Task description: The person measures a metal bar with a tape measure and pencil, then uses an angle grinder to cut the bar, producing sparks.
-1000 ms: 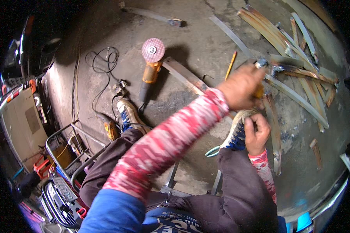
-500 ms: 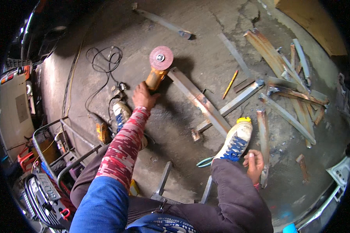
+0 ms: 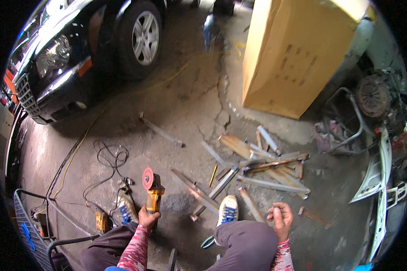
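My left hand (image 3: 148,217) is closed around the rear of a yellow angle grinder (image 3: 154,197), whose pink disc (image 3: 148,179) points up and away from me. Above the floor near my right knee, my right hand (image 3: 281,218) has loosely bent fingers standing apart, with nothing visible in them. A rusty square steel tube (image 3: 197,192) lies across another steel tube (image 3: 221,186) in front of my right shoe (image 3: 229,210). Close to my right hand is a rusty metal bar (image 3: 251,204). A yellow pencil (image 3: 212,176) rests among the tubes.
Several cut metal pieces (image 3: 276,174) are piled at right. Another yellow power tool (image 3: 102,221) and a tangled black cord (image 3: 109,158) lie left of my left shoe (image 3: 126,212). Teal-handled pliers (image 3: 207,242) lie between my feet. Beyond are a black car (image 3: 95,49) and a cardboard box (image 3: 294,58).
My view has tilted up, bringing the car and box into sight. The grinder has turned, its disc now seen more from the side. My right hand is raised, its fingers less curled.
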Available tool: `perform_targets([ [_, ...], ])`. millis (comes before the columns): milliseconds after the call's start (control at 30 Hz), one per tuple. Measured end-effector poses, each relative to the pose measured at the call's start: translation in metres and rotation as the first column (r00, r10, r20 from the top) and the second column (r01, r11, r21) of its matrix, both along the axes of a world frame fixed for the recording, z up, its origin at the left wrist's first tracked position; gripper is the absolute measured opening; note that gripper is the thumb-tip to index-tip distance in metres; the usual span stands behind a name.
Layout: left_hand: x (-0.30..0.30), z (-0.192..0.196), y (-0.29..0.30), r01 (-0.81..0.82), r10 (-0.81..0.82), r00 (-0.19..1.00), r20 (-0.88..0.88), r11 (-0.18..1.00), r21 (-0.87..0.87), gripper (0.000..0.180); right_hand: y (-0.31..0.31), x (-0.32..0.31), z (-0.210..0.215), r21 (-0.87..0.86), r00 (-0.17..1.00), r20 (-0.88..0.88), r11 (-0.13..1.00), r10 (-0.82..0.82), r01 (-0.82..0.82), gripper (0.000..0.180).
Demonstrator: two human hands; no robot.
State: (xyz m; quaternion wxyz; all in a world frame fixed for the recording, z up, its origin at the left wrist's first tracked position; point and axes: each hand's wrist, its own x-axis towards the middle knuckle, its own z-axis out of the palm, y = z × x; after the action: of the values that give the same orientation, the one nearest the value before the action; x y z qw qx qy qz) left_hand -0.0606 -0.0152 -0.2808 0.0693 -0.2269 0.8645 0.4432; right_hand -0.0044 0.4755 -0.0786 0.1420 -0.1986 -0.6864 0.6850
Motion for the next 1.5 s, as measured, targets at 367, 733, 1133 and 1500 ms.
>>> perform_targets([
  [367,0.063,0.212,0.083,0.331,-0.137,0.928,-0.347,0.732,0.596,0.047,-0.136,0.017,0.153,0.387,0.756,0.065,0.682,0.651,-0.620,0.060],
  [733,0.062,0.347,0.052,0.652,-0.596,0.758,-0.266,0.672,0.352,0.093,-0.264,-0.037,0.067,-0.789,0.840,-0.271,0.392,0.470,-0.473,0.041],
  [1133,0.062,0.262,0.062,0.560,-0.547,0.817,-0.184,0.677,0.477,0.110,-0.254,-0.064,-0.019,-0.881,0.820,0.037,0.405,0.571,-0.242,0.052],
  [1500,0.048,0.272,0.076,0.360,-0.353,0.933,-0.076,0.922,0.145,0.099,-0.275,-0.071,-0.001,-0.693,0.870,0.008,0.630,0.494,-0.351,0.072],
])
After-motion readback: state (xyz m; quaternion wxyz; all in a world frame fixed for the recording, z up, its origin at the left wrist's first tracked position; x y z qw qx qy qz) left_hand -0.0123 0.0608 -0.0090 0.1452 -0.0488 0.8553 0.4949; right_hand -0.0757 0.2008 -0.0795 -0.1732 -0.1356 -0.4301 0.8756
